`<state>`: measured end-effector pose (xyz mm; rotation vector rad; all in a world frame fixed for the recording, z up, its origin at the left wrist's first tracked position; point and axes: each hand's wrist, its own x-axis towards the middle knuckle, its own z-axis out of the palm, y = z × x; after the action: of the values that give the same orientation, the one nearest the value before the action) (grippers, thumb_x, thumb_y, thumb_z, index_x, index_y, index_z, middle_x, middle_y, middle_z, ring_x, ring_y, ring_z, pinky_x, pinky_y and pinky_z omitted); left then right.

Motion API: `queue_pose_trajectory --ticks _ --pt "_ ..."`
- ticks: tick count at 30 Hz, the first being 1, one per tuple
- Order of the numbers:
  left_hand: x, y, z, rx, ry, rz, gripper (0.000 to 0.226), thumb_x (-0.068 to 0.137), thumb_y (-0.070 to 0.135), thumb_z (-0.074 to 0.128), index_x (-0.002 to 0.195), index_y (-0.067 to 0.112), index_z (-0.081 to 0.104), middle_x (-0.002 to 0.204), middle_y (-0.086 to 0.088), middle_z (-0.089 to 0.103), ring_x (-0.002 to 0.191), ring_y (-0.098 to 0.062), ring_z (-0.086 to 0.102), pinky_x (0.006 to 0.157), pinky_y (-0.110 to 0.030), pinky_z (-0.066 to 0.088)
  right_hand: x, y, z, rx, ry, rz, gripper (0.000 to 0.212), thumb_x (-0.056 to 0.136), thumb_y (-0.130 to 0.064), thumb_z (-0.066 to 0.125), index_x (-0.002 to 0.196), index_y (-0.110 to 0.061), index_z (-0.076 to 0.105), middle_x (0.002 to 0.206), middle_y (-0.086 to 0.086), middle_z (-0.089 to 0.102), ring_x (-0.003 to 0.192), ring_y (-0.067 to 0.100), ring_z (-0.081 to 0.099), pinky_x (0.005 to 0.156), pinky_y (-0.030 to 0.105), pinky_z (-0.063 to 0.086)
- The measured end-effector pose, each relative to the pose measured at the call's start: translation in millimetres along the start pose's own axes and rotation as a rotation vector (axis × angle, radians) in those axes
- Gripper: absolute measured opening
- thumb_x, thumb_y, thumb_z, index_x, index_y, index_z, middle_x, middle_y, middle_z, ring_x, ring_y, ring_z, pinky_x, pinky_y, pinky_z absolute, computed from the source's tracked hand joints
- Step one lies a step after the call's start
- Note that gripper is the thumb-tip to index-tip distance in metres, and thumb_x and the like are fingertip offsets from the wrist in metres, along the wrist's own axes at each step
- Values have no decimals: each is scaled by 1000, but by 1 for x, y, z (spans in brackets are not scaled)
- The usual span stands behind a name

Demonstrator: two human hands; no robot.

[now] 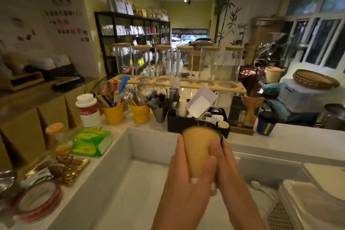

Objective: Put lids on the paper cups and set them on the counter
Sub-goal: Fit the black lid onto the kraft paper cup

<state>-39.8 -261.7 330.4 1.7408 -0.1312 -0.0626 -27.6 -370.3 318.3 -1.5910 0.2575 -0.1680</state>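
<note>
A tan paper cup (198, 147) with a black lid (203, 124) on its top is held in mid-air in the centre of the head view, tilted away from me, just in front of the raised white counter (298, 136). My left hand (188, 170) wraps the cup's left side and bottom. My right hand (224, 162) grips its right side, thumb across the front. On the counter to the right stands a dark blue cup (266, 125) with a black lid.
A black organiser box (179, 123) with small cups and a white scoop sits right behind the held cup. Yellow buckets (113, 115) of utensils, a white canister (88, 111) and a green tissue pack (91, 144) line the left counter. White trays (313, 198) lie at lower right.
</note>
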Motion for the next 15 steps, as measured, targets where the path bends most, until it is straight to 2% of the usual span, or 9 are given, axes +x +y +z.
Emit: queue_pose_trajectory --ticks 1,2,4,7,9,11,12,13,15 --pt "-2 2 6 -23 -56 -16 98 57 82 46 143 59 5 141 26 27 122 -4 42 98 -23 43 2 1 -10 62 12 15 87 60 -87 45 139 -52 34 131 -12 52 111 19 57 94 42 49" --pt "-3 4 11 -74 -103 -34 98 54 82 46 142 61 9 141 26 29 118 -1 45 90 -18 44 3 2 -20 121 24 31 79 57 -89 51 129 -57 43 126 -10 61 107 21 65 91 47 53" --pt "-1 6 17 -189 -173 -73 92 54 80 49 140 61 19 141 21 34 114 -2 49 78 -14 46 2 6 -38 220 20 87 67 49 -86 62 109 -58 55 112 -4 69 90 24 74 74 48 60" --pt "2 5 28 -204 -246 -132 96 53 80 49 142 56 22 141 11 39 111 -14 58 68 -23 56 2 17 -55 178 57 154 82 46 -89 59 115 -46 48 110 6 66 80 32 74 56 46 61" --pt "1 4 35 -218 -251 -160 93 54 80 51 140 52 29 131 7 47 99 -17 65 61 -21 56 3 19 -57 100 102 150 86 49 -91 47 118 -39 43 97 12 70 64 30 74 46 34 56" --pt "0 4 39 -252 -207 -162 83 55 78 54 131 50 37 117 9 54 89 -17 68 59 -20 57 5 22 -57 44 121 169 90 50 -91 39 117 -31 44 86 15 72 52 26 72 42 26 51" --pt "1 3 42 -240 -161 -148 79 55 77 56 127 48 39 114 10 54 89 -16 67 59 -21 57 7 23 -57 35 117 190 92 51 -90 38 119 -28 46 87 15 72 53 25 72 42 24 51" --pt "1 1 45 -191 -104 -128 75 57 75 58 124 47 39 116 11 52 91 -15 64 61 -22 58 9 23 -56 39 112 209 91 55 -88 38 122 -27 46 94 15 71 58 26 72 43 25 52" --pt "3 -4 49 15 29 -64 66 71 64 64 127 45 36 127 12 45 107 -13 54 77 -27 56 10 22 -52 49 110 211 87 64 -81 39 136 -32 39 117 13 64 76 29 73 48 31 58"
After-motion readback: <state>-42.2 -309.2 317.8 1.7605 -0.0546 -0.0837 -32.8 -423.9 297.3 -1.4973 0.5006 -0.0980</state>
